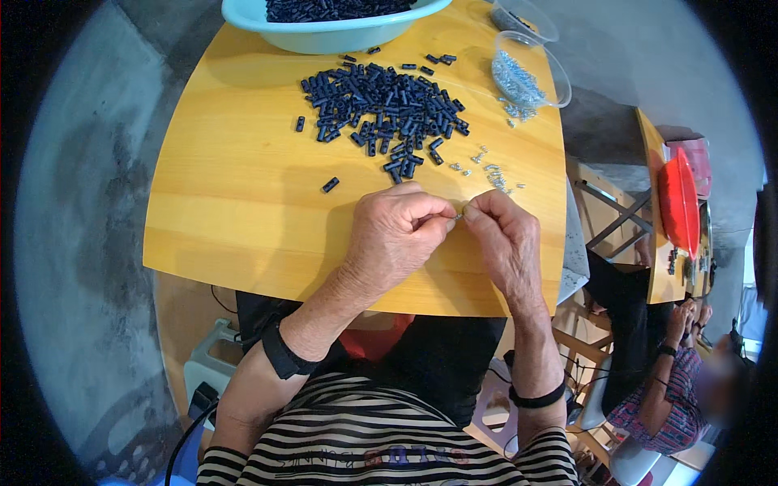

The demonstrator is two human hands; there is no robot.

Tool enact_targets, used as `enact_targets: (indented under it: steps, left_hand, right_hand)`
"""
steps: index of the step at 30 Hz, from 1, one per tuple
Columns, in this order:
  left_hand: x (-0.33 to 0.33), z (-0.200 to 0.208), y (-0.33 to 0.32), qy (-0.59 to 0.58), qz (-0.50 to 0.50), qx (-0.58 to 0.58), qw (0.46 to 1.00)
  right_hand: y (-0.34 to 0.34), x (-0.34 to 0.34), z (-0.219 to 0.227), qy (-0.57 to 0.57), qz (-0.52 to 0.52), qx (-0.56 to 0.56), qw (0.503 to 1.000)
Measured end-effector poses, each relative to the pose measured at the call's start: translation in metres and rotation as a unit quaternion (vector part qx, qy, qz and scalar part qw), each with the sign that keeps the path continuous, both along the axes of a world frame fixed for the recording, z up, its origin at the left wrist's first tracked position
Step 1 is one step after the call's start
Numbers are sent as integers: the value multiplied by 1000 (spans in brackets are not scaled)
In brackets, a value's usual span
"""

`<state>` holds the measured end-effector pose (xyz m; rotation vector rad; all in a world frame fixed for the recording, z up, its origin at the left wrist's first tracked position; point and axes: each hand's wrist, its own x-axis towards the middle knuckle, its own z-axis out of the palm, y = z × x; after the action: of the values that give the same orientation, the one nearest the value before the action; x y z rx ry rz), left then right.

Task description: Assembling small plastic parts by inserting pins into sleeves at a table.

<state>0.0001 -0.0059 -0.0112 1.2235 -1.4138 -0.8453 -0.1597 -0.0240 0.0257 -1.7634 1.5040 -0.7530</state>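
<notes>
My left hand (399, 229) and my right hand (506, 236) meet over the near right part of the wooden table (235, 211). Both are closed, thumb against forefinger, with the fingertips almost touching. Between them shows a tiny silvery piece, likely a small screw (459, 216); the fingers cover most of it. Just beyond my right hand lie several loose small screws (495, 177). Farther off spreads a heap of short black plastic pieces (381, 101) with holes in them. One such black piece (331, 185) lies apart, left of my left hand.
A light blue basin (324, 36) of black pieces stands at the far edge. At the far right, a clear tub (559, 81) lies tipped, spilling screws; another clear container (539, 18) is behind it. To the right, a person (664, 397) sits by another table holding a red basin (679, 202).
</notes>
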Motion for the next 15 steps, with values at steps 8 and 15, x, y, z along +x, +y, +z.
enact_targets:
  steps: [8, 15]
  left_hand:
    - [1, 3, -3, -39, -13, -14, 999]
    - [5, 2, 0, -48, -27, -30, 998]
  right_hand:
    - [1, -6, -3, -82, -31, 60, 994]
    - [-17, -21, 1, -111, -65, -55, 990]
